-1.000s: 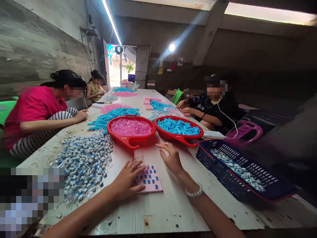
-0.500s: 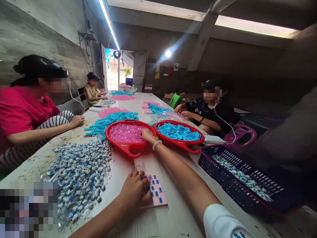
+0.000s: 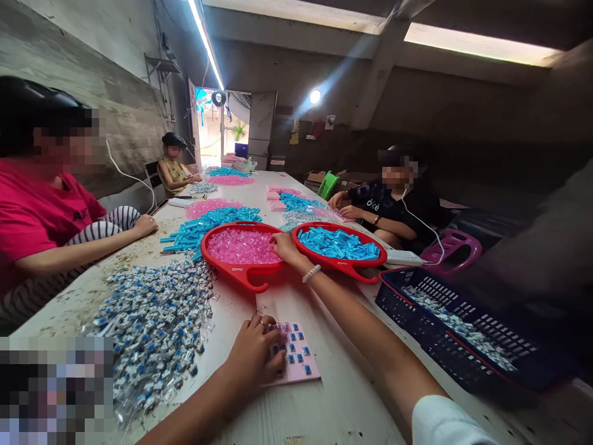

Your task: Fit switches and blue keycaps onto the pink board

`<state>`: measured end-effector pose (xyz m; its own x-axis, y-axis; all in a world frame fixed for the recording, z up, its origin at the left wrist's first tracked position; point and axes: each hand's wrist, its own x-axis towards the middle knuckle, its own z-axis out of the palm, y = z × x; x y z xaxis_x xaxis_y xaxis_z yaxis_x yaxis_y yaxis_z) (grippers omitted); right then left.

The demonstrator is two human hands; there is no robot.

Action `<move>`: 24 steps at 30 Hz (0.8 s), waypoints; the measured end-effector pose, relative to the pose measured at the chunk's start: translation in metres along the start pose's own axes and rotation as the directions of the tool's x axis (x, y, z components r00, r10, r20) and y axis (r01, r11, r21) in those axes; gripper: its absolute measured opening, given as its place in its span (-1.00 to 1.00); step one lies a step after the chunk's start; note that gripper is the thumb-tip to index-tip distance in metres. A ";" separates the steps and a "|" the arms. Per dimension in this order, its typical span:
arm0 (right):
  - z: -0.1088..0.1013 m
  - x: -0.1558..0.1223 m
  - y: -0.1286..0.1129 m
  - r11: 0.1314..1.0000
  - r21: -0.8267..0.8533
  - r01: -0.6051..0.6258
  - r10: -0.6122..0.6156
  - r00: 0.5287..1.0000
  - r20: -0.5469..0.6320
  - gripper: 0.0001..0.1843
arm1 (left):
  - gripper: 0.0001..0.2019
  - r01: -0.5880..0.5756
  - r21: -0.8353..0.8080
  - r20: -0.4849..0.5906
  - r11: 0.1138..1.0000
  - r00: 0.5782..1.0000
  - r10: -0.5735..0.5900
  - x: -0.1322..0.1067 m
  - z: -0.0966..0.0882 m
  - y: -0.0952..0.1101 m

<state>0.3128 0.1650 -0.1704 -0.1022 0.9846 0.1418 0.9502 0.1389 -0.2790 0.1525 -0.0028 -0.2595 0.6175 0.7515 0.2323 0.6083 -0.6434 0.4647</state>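
My left hand [image 3: 256, 354] rests curled on the left side of a small pink board [image 3: 296, 361] studded with blue-topped switches, holding it flat on the white table [image 3: 324, 408]. My right hand [image 3: 286, 248] reaches forward to the rim of a red tray of clear pink pieces [image 3: 243, 247], its fingers bent down over the edge into the pieces; what they hold is hidden. A second red tray [image 3: 341, 244] of light blue pieces sits just to the right of that hand.
A heap of blue and white switches [image 3: 155, 321] lies left of the board. A dark blue basket [image 3: 463, 327] with switches stands at the right. Loose blue [image 3: 208, 222] and pink piles lie farther back. Three other people sit along both table sides.
My right hand went from hovering near the board forward to the pink tray's rim and stays there. My left hand closed more tightly on the board.
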 end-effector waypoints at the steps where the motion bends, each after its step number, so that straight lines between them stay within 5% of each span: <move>1: -0.005 -0.014 0.002 0.999 0.037 0.027 -0.026 0.999 -0.020 -0.77 | -0.77 -0.007 -0.006 -0.009 1.000 1.000 0.007 -0.001 0.001 0.000; 4: -0.004 -0.076 0.019 0.970 0.219 0.108 -0.098 0.994 -0.057 -0.78 | -0.76 -0.016 -0.004 -0.021 1.000 1.000 0.016 -0.002 0.001 0.000; 6: 0.008 -0.125 0.036 0.832 0.532 0.158 -0.122 0.987 -0.102 -0.83 | -0.74 -0.022 -0.001 -0.019 1.000 1.000 0.022 -0.002 0.000 0.001; 11: 0.042 -0.207 0.059 0.648 0.762 0.006 0.049 0.998 -0.049 -0.86 | -0.72 -0.052 -0.010 -0.010 0.999 0.999 0.052 -0.004 -0.004 0.003; 17: 0.051 -0.199 0.037 0.766 0.622 0.161 -0.083 0.985 -0.152 -0.86 | -0.70 -0.056 -0.008 -0.012 0.998 0.998 0.056 -0.004 -0.003 0.001; 24: 0.047 -0.181 0.038 0.794 0.604 0.071 -0.120 0.992 0.040 -0.87 | -0.71 -0.061 -0.024 0.031 0.998 0.998 0.062 -0.002 -0.003 0.001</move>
<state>0.3537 -0.0027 -0.2508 -0.2267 0.9644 0.1361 0.5691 0.2446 -0.7850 0.1499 -0.0045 -0.2571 0.6690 0.7054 0.2341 0.5571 -0.6844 0.4703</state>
